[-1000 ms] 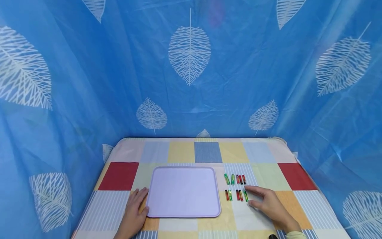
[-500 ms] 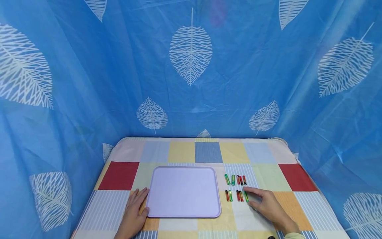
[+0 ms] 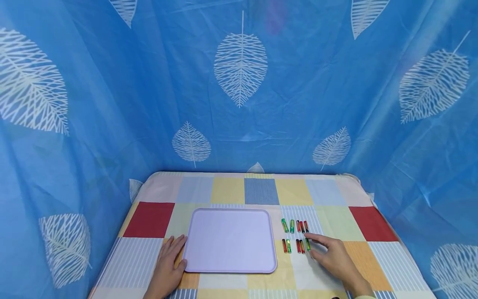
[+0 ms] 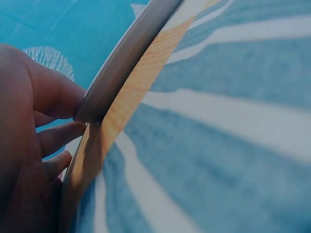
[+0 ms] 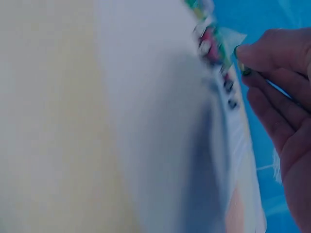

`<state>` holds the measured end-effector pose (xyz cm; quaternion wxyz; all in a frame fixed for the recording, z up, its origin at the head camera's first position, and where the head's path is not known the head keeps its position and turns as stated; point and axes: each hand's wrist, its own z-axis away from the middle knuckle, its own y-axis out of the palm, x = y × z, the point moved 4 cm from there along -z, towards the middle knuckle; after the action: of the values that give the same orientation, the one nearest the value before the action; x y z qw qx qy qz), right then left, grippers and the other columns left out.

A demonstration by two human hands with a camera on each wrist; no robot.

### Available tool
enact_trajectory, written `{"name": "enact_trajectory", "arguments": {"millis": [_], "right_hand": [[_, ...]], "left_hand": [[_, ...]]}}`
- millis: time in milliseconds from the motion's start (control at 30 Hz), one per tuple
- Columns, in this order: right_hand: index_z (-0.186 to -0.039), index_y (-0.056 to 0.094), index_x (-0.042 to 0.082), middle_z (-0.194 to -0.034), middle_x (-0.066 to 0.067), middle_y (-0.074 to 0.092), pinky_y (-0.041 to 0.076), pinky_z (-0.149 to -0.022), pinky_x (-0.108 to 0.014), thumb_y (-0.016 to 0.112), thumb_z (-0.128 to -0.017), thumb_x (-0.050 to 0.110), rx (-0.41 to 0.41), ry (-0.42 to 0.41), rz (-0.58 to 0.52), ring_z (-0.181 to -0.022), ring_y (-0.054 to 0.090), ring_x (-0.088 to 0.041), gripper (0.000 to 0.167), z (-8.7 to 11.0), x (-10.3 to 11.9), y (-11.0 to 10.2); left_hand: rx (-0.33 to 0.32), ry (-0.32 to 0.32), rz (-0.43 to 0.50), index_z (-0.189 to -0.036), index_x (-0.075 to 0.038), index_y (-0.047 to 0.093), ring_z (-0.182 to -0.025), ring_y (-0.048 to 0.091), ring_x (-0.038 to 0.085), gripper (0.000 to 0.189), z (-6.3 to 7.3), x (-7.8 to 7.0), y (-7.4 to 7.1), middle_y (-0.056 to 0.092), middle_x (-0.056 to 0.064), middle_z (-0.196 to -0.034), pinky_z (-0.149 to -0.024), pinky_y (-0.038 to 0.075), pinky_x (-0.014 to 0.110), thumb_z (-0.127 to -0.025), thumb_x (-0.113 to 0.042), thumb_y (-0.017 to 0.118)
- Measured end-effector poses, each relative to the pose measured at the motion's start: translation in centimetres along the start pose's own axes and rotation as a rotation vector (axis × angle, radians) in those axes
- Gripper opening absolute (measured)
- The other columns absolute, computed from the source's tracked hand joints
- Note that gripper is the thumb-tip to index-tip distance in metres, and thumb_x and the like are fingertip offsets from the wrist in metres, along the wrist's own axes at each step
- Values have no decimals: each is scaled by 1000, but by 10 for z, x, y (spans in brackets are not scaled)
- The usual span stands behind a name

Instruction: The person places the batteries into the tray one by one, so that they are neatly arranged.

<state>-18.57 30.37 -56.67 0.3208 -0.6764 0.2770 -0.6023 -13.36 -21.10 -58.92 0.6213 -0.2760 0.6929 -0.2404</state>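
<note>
Right hand (image 3: 332,255): your thumb and fingers pinched the green battery (image 3: 308,245), the gap narrowed to its thickness, at the right end of the near row.
Left hand (image 3: 169,265): your fingers lay extended, slightly spread, touching the lilac tray (image 3: 229,241) along its left edge without gripping it.
Tray position: flat on the table (image 3: 228,191), between your hands.
Near batteries (image 3: 298,246): one red, one green, two red.
Far batteries (image 3: 302,226): two green, three red.

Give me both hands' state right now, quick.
Left hand: open, thumb touching the edge of the purple tray.
Right hand: closed, pinching a green battery between thumb and fingers.
</note>
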Motion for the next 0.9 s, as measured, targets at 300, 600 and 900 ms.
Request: {"name": "enact_trajectory", "arguments": {"millis": [300,600,900], "right_hand": [[-129,81,14,-125,-2,82,65,-101,-35,87,-81,-6,-86,-167,-157,-112,80,-26,52,-9,49,20],[-134,79,10,-132,0,80,61,-109,-54,83,-86,-6,5,-222,-259,-120,78,-31,50,-30,100,53],[-131,79,7,-127,-5,82,63,-107,-50,84,-84,-6,18,-387,-301,-114,79,-34,49,-51,142,81]], "left_hand": [[-11,11,19,-154,-2,61,-160,29,53,66,-3,-1,2,56,25,-161,-127,19,80,-88,3,71],[-11,3,5,-154,-2,61,-159,30,54,66,-2,1,2,56,25,-161,-128,19,79,-89,3,71],[-23,2,17,-153,-1,61,-158,30,54,66,-1,3,2,57,25,-160,-128,18,79,-88,3,71]]}}
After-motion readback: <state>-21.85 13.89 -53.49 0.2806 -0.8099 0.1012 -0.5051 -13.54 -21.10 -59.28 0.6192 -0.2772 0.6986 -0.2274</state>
